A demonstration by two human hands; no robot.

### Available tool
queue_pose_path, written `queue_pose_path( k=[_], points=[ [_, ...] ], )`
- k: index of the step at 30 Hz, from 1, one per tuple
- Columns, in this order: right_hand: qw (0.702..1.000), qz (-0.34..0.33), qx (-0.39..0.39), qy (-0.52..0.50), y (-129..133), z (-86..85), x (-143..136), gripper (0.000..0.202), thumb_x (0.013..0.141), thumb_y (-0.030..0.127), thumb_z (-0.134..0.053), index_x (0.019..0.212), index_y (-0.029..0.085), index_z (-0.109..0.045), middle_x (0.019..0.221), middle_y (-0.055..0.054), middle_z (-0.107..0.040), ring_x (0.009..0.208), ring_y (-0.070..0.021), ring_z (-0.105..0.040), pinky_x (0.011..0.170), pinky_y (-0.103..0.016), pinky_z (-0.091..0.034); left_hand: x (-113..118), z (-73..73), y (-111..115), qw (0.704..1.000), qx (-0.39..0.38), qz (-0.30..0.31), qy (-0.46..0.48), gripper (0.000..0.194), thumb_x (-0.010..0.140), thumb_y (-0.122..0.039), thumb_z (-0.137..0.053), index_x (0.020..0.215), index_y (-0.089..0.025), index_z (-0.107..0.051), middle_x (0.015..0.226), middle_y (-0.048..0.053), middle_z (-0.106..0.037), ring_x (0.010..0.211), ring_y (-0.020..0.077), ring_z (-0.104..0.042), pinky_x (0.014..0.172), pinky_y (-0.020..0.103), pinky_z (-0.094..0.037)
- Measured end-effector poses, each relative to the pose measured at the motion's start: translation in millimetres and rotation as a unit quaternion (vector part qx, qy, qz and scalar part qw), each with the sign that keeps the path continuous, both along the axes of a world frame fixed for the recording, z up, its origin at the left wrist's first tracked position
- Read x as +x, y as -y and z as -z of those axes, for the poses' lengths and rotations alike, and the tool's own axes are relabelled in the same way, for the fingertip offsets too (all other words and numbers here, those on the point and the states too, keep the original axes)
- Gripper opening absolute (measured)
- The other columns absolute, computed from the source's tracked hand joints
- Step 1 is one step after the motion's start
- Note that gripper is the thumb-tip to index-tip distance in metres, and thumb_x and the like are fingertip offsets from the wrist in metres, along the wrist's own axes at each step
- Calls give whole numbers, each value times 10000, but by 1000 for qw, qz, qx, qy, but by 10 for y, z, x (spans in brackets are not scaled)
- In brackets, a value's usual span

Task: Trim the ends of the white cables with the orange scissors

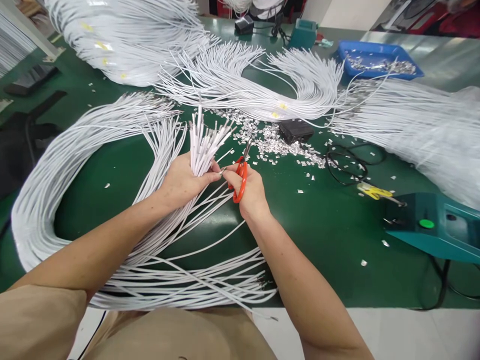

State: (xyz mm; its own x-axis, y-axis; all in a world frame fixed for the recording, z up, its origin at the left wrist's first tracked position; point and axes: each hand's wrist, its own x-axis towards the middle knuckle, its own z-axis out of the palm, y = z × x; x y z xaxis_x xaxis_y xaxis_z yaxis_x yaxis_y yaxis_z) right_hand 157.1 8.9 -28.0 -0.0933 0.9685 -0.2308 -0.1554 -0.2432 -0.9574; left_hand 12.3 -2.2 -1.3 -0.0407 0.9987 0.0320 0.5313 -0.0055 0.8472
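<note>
My left hand (183, 180) is closed around a bundle of white wires (204, 150), whose bare ends point up and away from me. Red-handled scissors (242, 182) are held in my right hand (251, 192), their tips pointing away from me. The thumbs and fingertips of both hands meet at a small wire end, too small to make out clearly. More white wires (168, 235) run below my hands and loop round to the left.
Silvery scraps (270, 137) surround a black block (295, 131). Further wire bundles (258, 95) lie behind, beside a blue tray (378, 60). At right are yellow-handled snips (375, 191) and a teal machine (435, 225) with black cables. The table's front edge is near my body.
</note>
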Motion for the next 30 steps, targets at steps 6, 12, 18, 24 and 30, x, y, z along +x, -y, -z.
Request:
queue_pose_path(
  k=[6, 12, 18, 24, 30],
  points=[
    [995, 43, 49, 72, 4, 87, -55, 149, 648, 308, -629, 716, 179, -652, 636, 31, -583, 621, -118, -504, 615, -251, -408, -9, -5, -9, 1000, 0, 24, 16, 88, 688, -232, -708, 720, -183, -641, 771, 5, -670, 783, 190, -614, 815, 341, -478],
    [992, 36, 76, 97, -76, 78, 39, 182, 697, 354, -640, 727, 176, -659, 652, 18, -606, 634, -124, -525, 630, -253, -418, -45, 39, -42, 979, -77, 55, 182, 252, 656, -270, -771, 807, -166, -598, 771, 7, -672, 684, 165, -655, 739, 336, -523],
    [973, 12, 158, 169, -51, 3, 138, 161, 762, 319, -608, 811, 195, -698, 785, 6, -677, 700, -134, -572, 687, -259, -441, -73, 95, -80, 956, -122, 25, 266, 379, 626, -304, -809, 861, -164, -546, 791, 20, -666, 682, 176, -689, 648, 303, -540],
    [978, -19, 161, 130, -12, -36, 114, 157, 763, 330, -641, 782, 188, -705, 807, -4, -693, 751, -140, -604, 728, -259, -457, -78, 105, -86, 952, -118, 21, 280, 357, 633, -270, -810, 866, -170, -558, 721, -12, -638, 671, 168, -689, 594, 257, -502],
    [990, -46, 110, 72, -48, -58, 136, 159, 753, 323, -642, 743, 177, -702, 727, 6, -665, 700, -126, -589, 715, -263, -459, -99, 105, -86, 975, -92, 49, 197, 355, 626, -327, -814, 836, -174, -572, 735, 4, -675, 715, 185, -671, 750, 338, -518]
  ],
)
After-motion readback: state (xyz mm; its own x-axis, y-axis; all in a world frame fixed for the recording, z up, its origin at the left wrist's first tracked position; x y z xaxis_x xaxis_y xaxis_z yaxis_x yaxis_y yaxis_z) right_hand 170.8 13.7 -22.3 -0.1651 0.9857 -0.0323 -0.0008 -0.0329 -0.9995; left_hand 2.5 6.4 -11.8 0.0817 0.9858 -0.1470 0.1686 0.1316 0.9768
